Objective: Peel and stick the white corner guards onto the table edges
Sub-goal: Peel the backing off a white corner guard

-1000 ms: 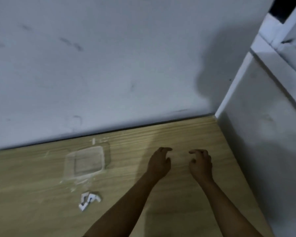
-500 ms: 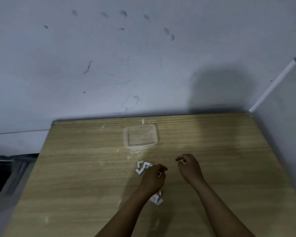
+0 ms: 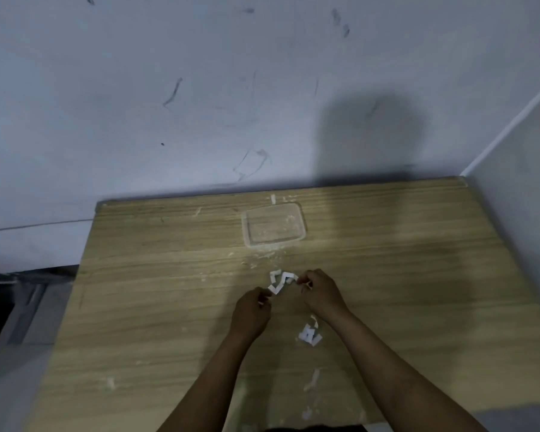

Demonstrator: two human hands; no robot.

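Note:
A small cluster of white corner guards (image 3: 279, 280) lies on the wooden table (image 3: 156, 307), in front of a clear plastic container (image 3: 275, 226). My left hand (image 3: 251, 310) has curled fingers and pinches the near left end of the cluster. My right hand (image 3: 320, 291) is also curled, and its fingertips pinch the right end of the same cluster. A second heap of white pieces (image 3: 309, 335) sits between my forearms, closer to me.
White scraps (image 3: 312, 378) and crumbs dot the tabletop. A marked grey wall (image 3: 200, 104) stands behind the table, and a white panel (image 3: 518, 188) closes off its right side. The table's left edge (image 3: 75, 285) drops to a dark floor area.
The view swung left and down. Both hands came back from the far right of the table to the white guards, and the right hand closed in on the cluster.

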